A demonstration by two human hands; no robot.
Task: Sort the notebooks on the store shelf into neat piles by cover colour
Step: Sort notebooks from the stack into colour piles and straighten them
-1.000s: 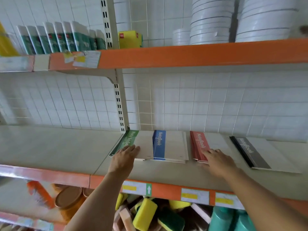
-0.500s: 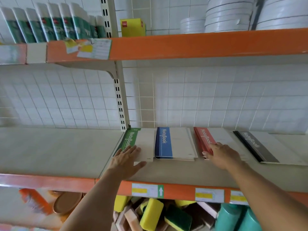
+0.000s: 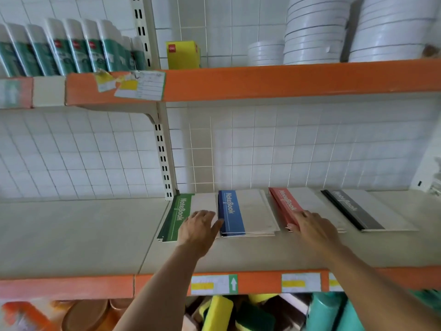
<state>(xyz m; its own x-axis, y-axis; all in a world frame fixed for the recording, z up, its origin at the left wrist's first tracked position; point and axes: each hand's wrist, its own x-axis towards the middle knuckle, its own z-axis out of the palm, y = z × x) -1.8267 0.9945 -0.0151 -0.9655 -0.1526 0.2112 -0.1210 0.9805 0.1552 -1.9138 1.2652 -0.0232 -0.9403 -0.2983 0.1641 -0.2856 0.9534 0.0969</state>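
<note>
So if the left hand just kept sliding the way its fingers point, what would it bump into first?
Probably nothing soon: the left hand lies flat on the green notebook pile, fingers pointing toward the tiled back wall; depth is unclear.

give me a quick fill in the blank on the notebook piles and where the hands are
1. The left hand rests on the ____ pile.
2. The right hand rests on the ____ pile.
3. Between those two lies the ____ pile.
4. The pile farthest right, untouched, has a ____ spine.

Missing words: green; red; blue; black
</note>
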